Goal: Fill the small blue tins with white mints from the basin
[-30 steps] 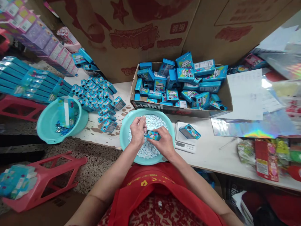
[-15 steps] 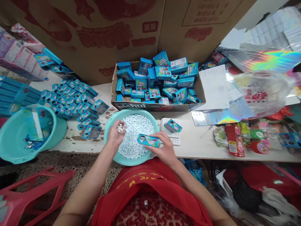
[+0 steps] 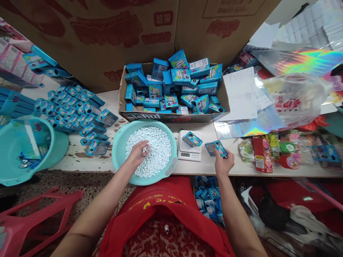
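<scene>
My left hand (image 3: 138, 154) curls its fingertips around a few white candies (image 3: 145, 149) over the turquoise basin (image 3: 118, 150) of pale candies (image 3: 158, 157). To the right, my right hand (image 3: 225, 163) grips a blue candy box (image 3: 211, 148) just beside the digital scale (image 3: 189, 155), where another blue box (image 3: 192, 139) rests.

A red apron (image 3: 171, 187) with yellow lettering (image 3: 147, 205) over a dark red, pale-patterned top (image 3: 150, 242), forearms (image 3: 99, 198) bare.

Smooth plastic bowl (image 3: 117, 153), dull pellets (image 3: 158, 151) within, at the front edge of the worktop (image 3: 207, 167), whose paint is chipped and rough leftward. Boxes (image 3: 155, 92) glossy; carton (image 3: 150, 35), back edge, matt cardboard; apron (image 3: 174, 189) cloth.
</scene>
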A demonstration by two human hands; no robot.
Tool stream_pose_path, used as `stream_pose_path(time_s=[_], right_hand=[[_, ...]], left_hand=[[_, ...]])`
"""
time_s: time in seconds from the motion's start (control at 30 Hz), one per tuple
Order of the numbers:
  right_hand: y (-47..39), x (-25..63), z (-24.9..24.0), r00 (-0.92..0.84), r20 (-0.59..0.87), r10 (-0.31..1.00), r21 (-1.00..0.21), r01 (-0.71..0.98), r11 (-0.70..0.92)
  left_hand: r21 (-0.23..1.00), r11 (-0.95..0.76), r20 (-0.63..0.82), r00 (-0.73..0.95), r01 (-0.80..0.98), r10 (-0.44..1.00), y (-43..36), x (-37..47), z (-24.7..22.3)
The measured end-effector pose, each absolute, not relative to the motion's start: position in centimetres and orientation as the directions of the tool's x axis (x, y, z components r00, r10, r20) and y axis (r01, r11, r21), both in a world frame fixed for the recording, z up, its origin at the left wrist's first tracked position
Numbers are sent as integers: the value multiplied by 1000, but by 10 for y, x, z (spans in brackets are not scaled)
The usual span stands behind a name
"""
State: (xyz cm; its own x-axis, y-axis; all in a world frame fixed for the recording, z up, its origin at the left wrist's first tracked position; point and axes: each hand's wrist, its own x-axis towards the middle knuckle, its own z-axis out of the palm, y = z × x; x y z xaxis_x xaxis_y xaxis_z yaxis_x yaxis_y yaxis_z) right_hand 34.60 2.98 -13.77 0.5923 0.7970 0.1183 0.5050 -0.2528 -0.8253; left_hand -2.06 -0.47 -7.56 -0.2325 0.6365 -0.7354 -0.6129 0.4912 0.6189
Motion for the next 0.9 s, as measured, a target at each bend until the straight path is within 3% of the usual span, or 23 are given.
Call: stream_pose_path(time_s=[0.1,0.27,0.33,0.43,0.5,0.57,0.7,0.9], right_hand=[[24,341,-138,552,169,817,-794,567,-218],[21,311,-112,258,507,822,-573,814,98],[26,294,-108,150,499,853,-565,803,189],[38,273,-112,105,408,907,-610,771,185],[45,267,-115,114,355,928,-638,755,151],[49,266,-117,121,326,937,-658,741,133],[48,271,-117,127,280,952,-691,715,108],[45,274,-120,156,219,963,-721,691,52]], left_hand=[[672,504,-701,-248,-543,668,-3,-21,-75],[777,553,-626,-276,-301,730,-14,-15,-84],[813,564,-581,-284,-145,763,-19,-16,-89],[834,455,-386,-260,312,885,-25,-21,-94],[731,305,-245,-183,611,952,-28,-27,-96],[614,209,-173,-128,761,977,-30,-32,-97],[515,173,-147,-111,840,983,-37,-38,-99],[501,174,-191,-88,848,978,-49,-40,-102]])
